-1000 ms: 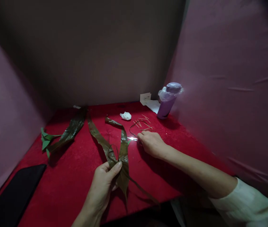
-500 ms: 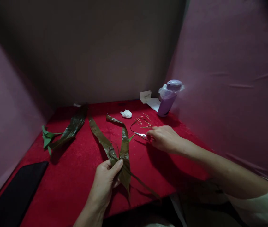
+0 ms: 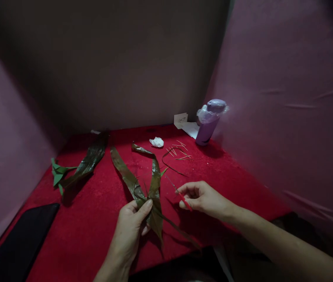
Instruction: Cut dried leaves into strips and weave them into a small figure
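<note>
Left hand [image 3: 131, 224] closed on leaf [image 3: 155, 184]—right [image 3: 203, 199], scissors [image 3: 185, 201].

Bare hands [image 3: 129, 225], bare forearms [image 3: 278, 243]

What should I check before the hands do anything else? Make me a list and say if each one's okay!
1. Left hand gripping the folded leaf: ok.
2. Right hand holding the scissors: ok.
3. Scissors apart from the left hand: ok, there's a gap.
4. Scissors open or closed: cannot tell, too small and dim.
5. Toothpicks tidied up: not ok, they lie scattered.
</note>
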Demonstrator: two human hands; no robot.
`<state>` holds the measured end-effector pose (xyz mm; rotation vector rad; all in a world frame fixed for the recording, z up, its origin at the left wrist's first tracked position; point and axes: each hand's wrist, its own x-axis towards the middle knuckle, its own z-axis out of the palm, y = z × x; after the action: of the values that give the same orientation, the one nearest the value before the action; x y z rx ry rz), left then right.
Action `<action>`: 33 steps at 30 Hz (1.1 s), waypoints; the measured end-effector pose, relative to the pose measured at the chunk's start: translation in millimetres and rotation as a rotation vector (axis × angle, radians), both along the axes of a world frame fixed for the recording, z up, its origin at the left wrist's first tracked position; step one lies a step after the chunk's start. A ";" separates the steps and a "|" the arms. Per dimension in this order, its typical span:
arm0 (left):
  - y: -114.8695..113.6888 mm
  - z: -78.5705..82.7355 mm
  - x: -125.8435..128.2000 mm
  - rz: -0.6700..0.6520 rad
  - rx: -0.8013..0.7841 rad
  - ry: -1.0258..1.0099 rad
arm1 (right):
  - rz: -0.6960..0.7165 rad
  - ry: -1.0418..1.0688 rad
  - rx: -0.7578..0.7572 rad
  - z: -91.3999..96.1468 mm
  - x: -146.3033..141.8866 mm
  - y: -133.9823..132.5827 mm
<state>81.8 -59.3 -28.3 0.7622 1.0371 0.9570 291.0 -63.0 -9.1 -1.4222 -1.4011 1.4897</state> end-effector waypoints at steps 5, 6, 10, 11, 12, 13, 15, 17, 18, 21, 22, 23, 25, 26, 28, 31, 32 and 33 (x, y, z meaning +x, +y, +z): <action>0.2 1.4 0.0 -0.005 0.028 -0.012 | -0.089 0.172 -0.035 -5.1 -17.2 -6.2; 0.3 1.1 -0.1 -0.002 0.032 -0.013 | -0.107 0.202 -0.045 -6.0 -20.3 -8.0; 0.2 0.4 0.0 0.009 0.044 -0.014 | -0.102 0.243 -0.098 -10.3 -33.2 -19.7; 0.0 0.5 0.1 0.009 0.046 -0.015 | -0.102 0.236 -0.103 -11.5 -36.5 -23.7; -0.1 0.7 0.3 0.006 0.046 -0.016 | -0.101 0.231 -0.105 -12.6 -39.8 -27.8; -0.3 0.9 0.4 0.003 0.043 -0.016 | -0.097 0.231 -0.105 -13.8 -42.9 -31.9; -0.5 1.3 0.6 0.000 0.033 -0.019 | -0.073 0.232 -0.094 -16.1 -48.8 -39.3; -0.4 1.7 0.6 -0.003 0.020 -0.016 | -0.055 0.201 -0.052 -17.6 -53.7 -45.0; -0.2 2.0 0.5 -0.002 0.015 -0.014 | -0.051 0.170 -0.020 -17.7 -55.9 -47.2; 0.6 2.3 0.3 0.004 -0.002 -0.011 | -0.045 0.056 0.080 -14.9 -60.6 -51.3; 0.8 2.1 0.1 0.006 -0.007 -0.007 | -0.039 0.026 0.106 -13.0 -61.6 -52.0; 1.0 1.7 0.0 0.009 -0.009 -0.002 | -0.031 0.003 0.125 -10.9 -62.4 -52.5; 1.0 0.5 -0.5 0.012 -0.010 0.007 | -0.007 -0.027 0.143 -6.8 -63.2 -52.9; 0.8 -0.1 -0.8 0.012 -0.010 0.008 | 0.004 -0.036 0.147 -5.1 -63.3 -53.0; 0.3 -1.0 -1.4 0.010 -0.007 0.001 | 0.016 -0.049 0.144 -3.1 -63.0 -53.0; -0.6 -0.9 -1.8 0.007 -0.009 -0.010 | 0.018 -0.034 0.121 -3.6 -61.8 -53.5; -0.9 -0.6 -1.9 0.010 -0.011 -0.013 | 0.012 -0.019 0.111 -4.3 -61.3 -53.6; -1.1 -0.2 -1.9 0.015 -0.012 -0.015 | -0.002 0.000 0.099 -4.9 -60.7 -53.6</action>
<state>79.9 -60.4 -28.5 0.7371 1.0362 0.9666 230.2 -116.6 -14.0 -1.3621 -1.4531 1.3992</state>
